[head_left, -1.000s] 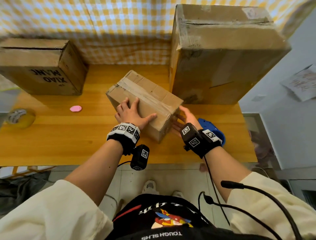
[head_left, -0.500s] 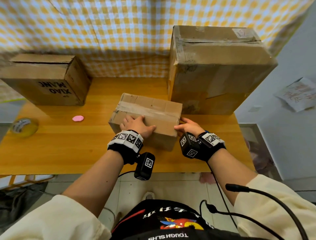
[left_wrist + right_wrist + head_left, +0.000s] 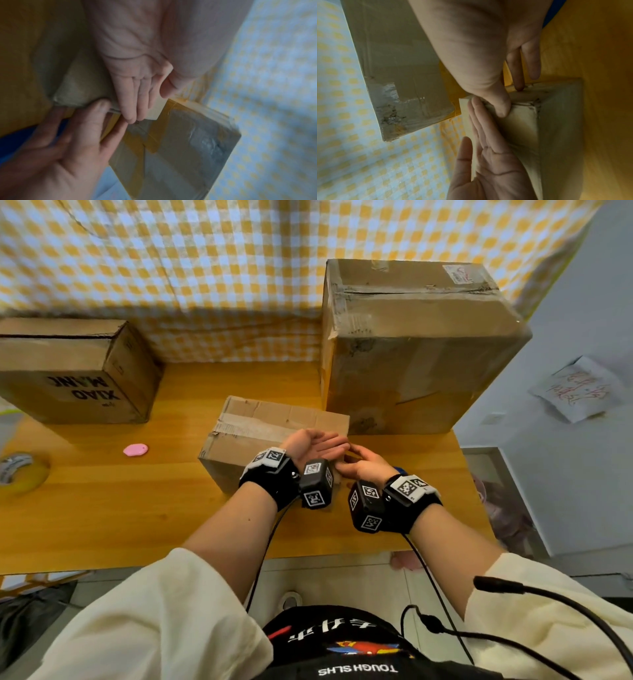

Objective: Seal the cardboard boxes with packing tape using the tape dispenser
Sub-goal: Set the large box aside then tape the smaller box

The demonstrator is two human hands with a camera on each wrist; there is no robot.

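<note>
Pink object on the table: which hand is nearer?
Left. The left hand lies on the small box, right of the pink object; the right hand is farther right, at the box's end.
</note>
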